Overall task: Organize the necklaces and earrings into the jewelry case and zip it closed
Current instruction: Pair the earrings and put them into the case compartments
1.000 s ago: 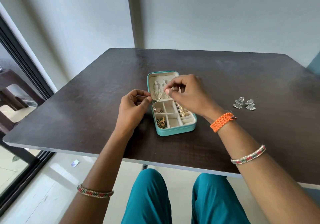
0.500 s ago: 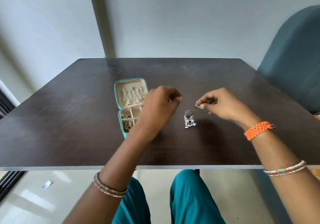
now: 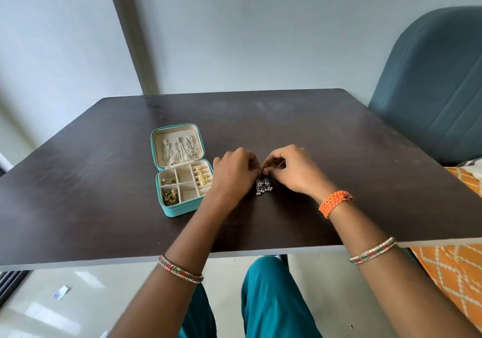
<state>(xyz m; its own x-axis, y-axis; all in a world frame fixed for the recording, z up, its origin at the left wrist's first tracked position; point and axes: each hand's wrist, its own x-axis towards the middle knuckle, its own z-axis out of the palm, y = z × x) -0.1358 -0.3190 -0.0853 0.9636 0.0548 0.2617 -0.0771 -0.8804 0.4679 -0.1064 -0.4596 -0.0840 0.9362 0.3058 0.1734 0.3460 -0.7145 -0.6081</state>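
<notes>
Your left hand [image 3: 236,172] and right hand [image 3: 292,169] meet fingertip to fingertip near the middle of the table [image 3: 339,139], both with fingers curled in, pinching the top of a pair of silver earrings [image 3: 264,185]. The earrings hang/lie just below the fingertips, small pale beads at the bottom (can't tell if they rest on the wood or dangle clear of it).

Just beside your left hand, toward the table's left edge, sits the teal jewelry case [image 3: 180,168], lid open and tipped back. Silver necklaces [image 3: 180,148] hang inside the lid. In the tray: gold rings [image 3: 203,176] in the right-hand slots, a gold-and-green piece [image 3: 170,197] in the near-left compartment, a small item in the far-left one; the middle compartments look bare.

Orange braided wristband [image 3: 335,203] on your right wrist, beaded bangles on both forearms. Blue chair [image 3: 430,87] past the far-right corner.
</notes>
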